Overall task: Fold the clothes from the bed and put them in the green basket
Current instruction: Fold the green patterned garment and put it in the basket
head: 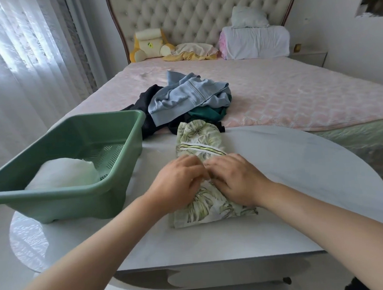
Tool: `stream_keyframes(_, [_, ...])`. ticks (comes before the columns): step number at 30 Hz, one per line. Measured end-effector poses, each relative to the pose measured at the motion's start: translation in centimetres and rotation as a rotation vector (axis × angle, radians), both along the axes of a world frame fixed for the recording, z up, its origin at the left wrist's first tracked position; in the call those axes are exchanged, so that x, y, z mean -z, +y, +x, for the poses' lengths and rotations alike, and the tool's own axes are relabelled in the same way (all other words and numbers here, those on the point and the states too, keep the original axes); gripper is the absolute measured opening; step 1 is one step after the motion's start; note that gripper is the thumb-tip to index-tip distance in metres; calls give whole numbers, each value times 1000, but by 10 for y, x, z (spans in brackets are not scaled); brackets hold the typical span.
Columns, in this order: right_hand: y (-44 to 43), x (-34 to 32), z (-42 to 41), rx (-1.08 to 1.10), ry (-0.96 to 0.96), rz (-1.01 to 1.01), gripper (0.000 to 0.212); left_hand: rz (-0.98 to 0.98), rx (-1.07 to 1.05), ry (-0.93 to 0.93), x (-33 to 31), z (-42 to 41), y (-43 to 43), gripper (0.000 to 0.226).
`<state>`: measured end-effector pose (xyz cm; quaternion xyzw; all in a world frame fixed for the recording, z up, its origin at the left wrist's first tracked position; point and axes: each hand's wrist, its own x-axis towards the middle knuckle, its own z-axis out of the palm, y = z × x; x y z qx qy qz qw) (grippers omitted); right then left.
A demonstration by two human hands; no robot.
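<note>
pale green leaf-print cloth garment [198,142] lies mid-tabletop on white round table [302,182], far end toward pink-covered bed [295,92]. left hand [179,182] and right hand [236,180] side by side on its middle, fingers curled, pinching fabric. soft, light, limp; likely springs open. grip both folded ends, support beneath. green plastic basket [42,192] at left tabletop edge, white cloth bundle [61,174] inside. unfolded clothes pile [189,95] at bed's near edge.
</note>
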<state>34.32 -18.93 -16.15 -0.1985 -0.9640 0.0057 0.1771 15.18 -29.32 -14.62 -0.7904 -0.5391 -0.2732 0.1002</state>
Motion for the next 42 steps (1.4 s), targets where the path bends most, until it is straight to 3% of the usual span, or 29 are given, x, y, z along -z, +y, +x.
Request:
stream_keyframes(4, [9, 10, 7, 222, -432, 1, 52, -433, -216, 258, 34, -7, -1, 62])
stream_keyframes(7, [17, 13, 17, 242, -482, -67, 57, -621, -239, 262, 44, -24, -1, 68])
stream_keyframes(10, [22, 17, 25, 238, -440, -110, 62, -572, -227, 234, 50, -34, -1, 68])
stream_keyframes(12, [23, 17, 28, 262, -315, -105, 68, -365, -179, 244, 49, -31, -3, 61])
stream_keyframes(13, [23, 14, 28, 266, -203, -94, 60, -256, -142, 237, 46, -26, -5, 55])
stream_keyframes(15, [17, 2, 27, 274, -7, -80, 23, -111, -51, 199, 38, -15, -10, 47])
stream_keyframes(16, [12, -6, 28, 286, -23, -119, 13, -112, -15, 200, 36, -11, -13, 50])
stream_keyframes(19, [3, -23, 37, 321, -405, -290, 50, -348, -31, 299, 34, -4, -22, 86])
stream_keyframes(20, [1, -25, 40, 318, -476, -373, 53, -398, -50, 334, 36, -5, -23, 92])
stream_keyframes(23, [2, -26, 50, 283, -457, -569, 28, -420, -48, 356, 38, -8, -18, 82])
stream_keyframes(26, [9, -26, 53, 285, -369, -636, 20, -518, -37, 369, 33, -11, -15, 64])
stream_keyframes(30, [14, -29, 52, 305, -509, -480, 21, -655, -33, 430, 27, -6, -11, 73])
stream_keyframes(33, [7, -32, 45, 204, -483, -77, 22, -563, -63, 396, 31, -6, -10, 71])
stream_keyframes(35, [1, -32, 42, 132, -402, 58, 47, -393, -75, 374, 36, -9, -10, 69])
stream_keyframes(37, [-4, -27, 38, 76, -459, 18, 93, -348, -76, 388, 37, -10, -7, 79])
stream_keyframes(38, [-7, -23, 33, 55, -501, -21, 105, -372, -75, 392, 36, -9, -6, 89])
stream_keyframes(42, [-6, -8, 17, 153, -589, -157, 107, -673, -112, 261, 31, -17, 1, 118])
